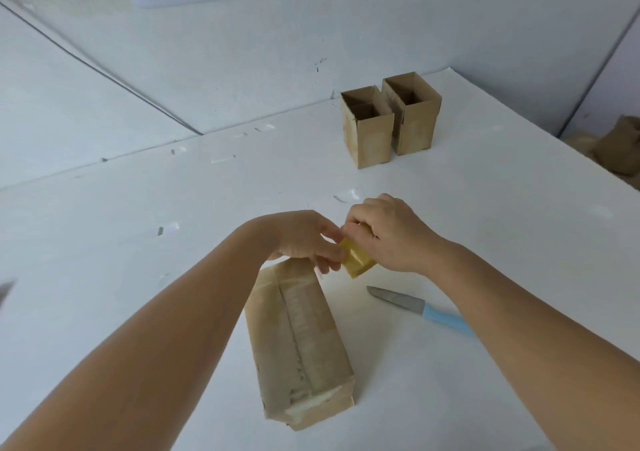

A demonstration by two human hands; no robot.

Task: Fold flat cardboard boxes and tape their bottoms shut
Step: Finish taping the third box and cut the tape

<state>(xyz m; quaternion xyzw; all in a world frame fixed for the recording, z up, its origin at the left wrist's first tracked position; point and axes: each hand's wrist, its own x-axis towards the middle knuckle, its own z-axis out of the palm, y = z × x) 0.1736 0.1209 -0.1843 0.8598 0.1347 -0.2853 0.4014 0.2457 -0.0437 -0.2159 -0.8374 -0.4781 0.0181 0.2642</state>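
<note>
We had the box (pixel 298 343) lying bottom-up on the table (pixel 138 260) so the seam faced us, right hand (pixel 388 235) curled round the tape roll (pixel 358 260), left hand (pixel 308 239) pinching at its edge — probably hunting the loose end — knife (pixel 419 308) parked just beside.

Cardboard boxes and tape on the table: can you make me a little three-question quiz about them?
1. True or false: the knife is in the right hand.
2. How many open finished boxes stand at the back of the table?
3. Which thing do both hands pinch or hold? A) the tape roll B) the box lying flat C) the knife

Key:
1. False; it lies on the table near the right forearm.
2. Two: the left finished box and the right finished box.
3. A; the left hand pinches at it while the right hand grips it.
</note>
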